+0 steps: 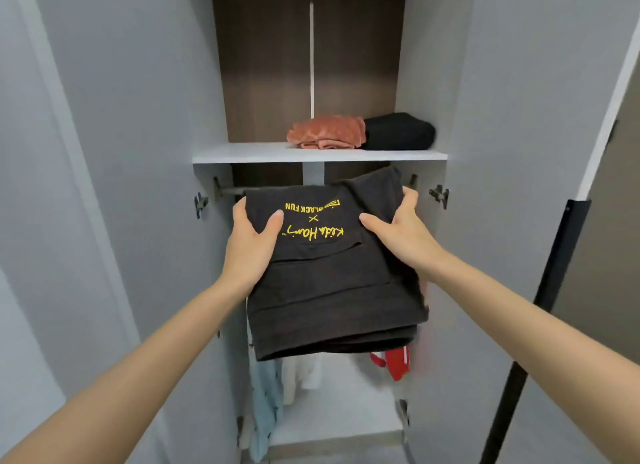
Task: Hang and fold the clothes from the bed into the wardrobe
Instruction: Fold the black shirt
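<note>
Black pole (554, 263) — far right; brown surface (618, 256) beyond.

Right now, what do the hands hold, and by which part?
A folded black shirt: left hand grips its left edge, right hand its right edge.

Left hand (251, 245), right hand (398, 237) bare; forearms (156, 353) bare

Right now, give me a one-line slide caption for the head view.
Left hand and right hand grip a folded dark garment before the wardrobe shelf.
</note>
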Demonstrator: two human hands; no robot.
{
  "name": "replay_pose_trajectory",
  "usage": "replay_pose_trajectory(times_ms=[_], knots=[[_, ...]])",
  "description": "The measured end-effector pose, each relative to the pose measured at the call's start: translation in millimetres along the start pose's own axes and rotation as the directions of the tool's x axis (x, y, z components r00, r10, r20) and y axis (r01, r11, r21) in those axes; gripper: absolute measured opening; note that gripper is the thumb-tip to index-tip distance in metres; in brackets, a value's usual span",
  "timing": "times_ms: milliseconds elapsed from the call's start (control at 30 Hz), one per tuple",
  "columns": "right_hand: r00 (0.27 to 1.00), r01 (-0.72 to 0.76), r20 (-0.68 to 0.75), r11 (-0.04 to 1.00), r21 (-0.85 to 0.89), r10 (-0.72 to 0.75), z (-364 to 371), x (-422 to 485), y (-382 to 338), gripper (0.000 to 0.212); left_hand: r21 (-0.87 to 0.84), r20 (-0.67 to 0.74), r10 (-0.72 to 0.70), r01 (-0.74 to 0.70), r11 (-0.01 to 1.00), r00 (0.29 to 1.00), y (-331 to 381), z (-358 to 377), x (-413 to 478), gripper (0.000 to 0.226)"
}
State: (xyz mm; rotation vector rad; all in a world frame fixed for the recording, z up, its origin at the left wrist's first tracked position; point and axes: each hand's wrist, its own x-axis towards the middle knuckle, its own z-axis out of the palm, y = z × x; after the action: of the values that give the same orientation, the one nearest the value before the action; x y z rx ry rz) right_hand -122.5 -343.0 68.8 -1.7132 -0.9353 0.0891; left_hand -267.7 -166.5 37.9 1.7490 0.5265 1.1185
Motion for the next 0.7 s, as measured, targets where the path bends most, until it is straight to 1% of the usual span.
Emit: replay_pose_trajectory(times_ms=[67,200,433,533,567,700], knots=[[1.000,0.031,-0.006,1.000,-0.003,-0.031,-7.4,38.5,-7.0,0.071,0.009,-0.020,0.028,-0.027,1.000,0.999,9.3,9.5,37.0,0.069],[0.994,0.101,-0.031,0.995,0.007,-0.101,-23.3,119.3,-12.4,0.074,0.056,-0.044,0.059,-0.057,0.997,0.997,22.7,31.7,116.3,0.073],[0.987,0.147,-0.056,0.989,-0.033,-0.149,-59.6,256.0,-24.1,0.068,0.128,-0.038,0.168,-0.162,0.978,0.985,55.4,84.1,243.8,0.072],[0.986,0.157,-0.051,0.985,-0.078,-0.161,-69.1,311.1,-26.9,0.069,0.271,-0.030,0.198,-0.183,0.945,0.980,63.0,102.3,294.0,0.067],[0.984,0.160,-0.057,0.983,-0.094,-0.166,-71.5,328.6,-27.2,0.070,0.294,-0.021,0.202,-0.187,0.937,0.979,65.2,108.1,309.2,0.066],[0.979,0.158,-0.097,0.967,-0.202,-0.180,-78.9,392.9,-22.3,0.063,0.249,0.029,0.184,-0.185,0.951,0.983,61.6,131.5,375.4,0.066]])
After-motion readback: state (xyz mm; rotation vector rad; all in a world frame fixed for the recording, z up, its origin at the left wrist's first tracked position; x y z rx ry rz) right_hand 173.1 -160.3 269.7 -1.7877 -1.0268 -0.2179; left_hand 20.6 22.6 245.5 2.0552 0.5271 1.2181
